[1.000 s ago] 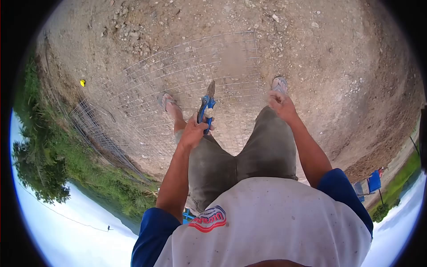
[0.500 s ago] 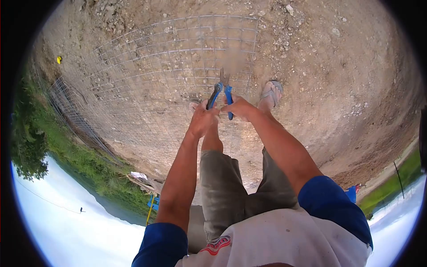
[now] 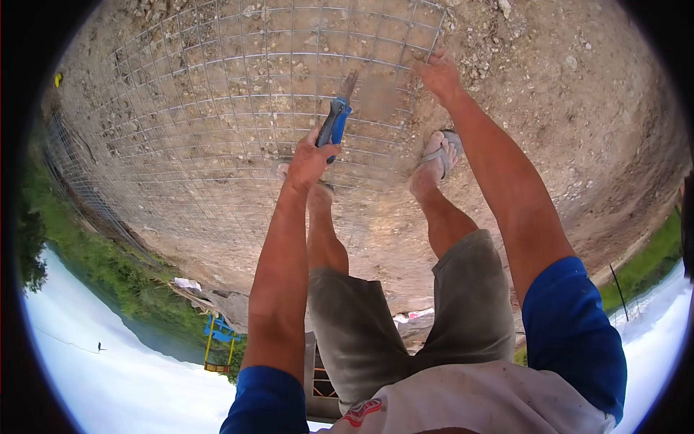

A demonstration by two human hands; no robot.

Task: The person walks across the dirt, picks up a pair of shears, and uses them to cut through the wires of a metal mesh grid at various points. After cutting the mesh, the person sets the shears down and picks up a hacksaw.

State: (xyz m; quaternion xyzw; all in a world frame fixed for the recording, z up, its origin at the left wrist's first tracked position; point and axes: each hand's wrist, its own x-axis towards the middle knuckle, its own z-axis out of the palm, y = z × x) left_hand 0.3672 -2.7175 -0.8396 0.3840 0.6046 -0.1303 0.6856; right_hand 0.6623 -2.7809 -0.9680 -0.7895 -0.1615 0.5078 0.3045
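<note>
My left hand [image 3: 311, 160] is closed round the blue and black handles of a pair of pliers [image 3: 335, 129]. Their worn metal jaws point away from me, over the wire mesh [image 3: 269, 95]. The handles lie close together. Farther out to the right, my right hand [image 3: 439, 75] has its fingers curled at the side edge of the mesh and appears to grip the edge wire. The mesh is a grid of thin metal wires on the ground, and my left foot [image 3: 283, 171] is among its wires.
My right foot, in a grey sandal [image 3: 442, 153], stands beside the mesh edge. Stony brown soil [image 3: 549, 137] spreads all round. More mesh [image 3: 90, 184] lies at the left by green plants. A blue and yellow structure [image 3: 220, 334] stands behind me.
My right hand has let go of the pliers and reached forward and right to the mesh edge. My left hand keeps the pliers, whose handles have come together. My view has shifted.
</note>
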